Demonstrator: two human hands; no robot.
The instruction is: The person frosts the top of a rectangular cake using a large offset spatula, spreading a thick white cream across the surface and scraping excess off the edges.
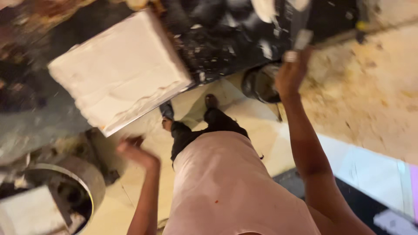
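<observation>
**A:** Blurry shot, but the right hand (291, 72) at upper right was closed around a small scraper-like tool (300, 41), raised against the dark spattered surface (226, 48). Left hand (133, 150) at lower left was under the big white block (119, 72), touching nothing; couldn't tell if the fingers were curled or loose.

**B:** Risk?

**A:** I'd guess that block, tilted at the edge, could slide onto the feet. Lower left, a round metal drum (89, 174) held dark parts and a white slab (30, 213). Dark bucket (259, 85) near the right hand; contents unclear.
</observation>
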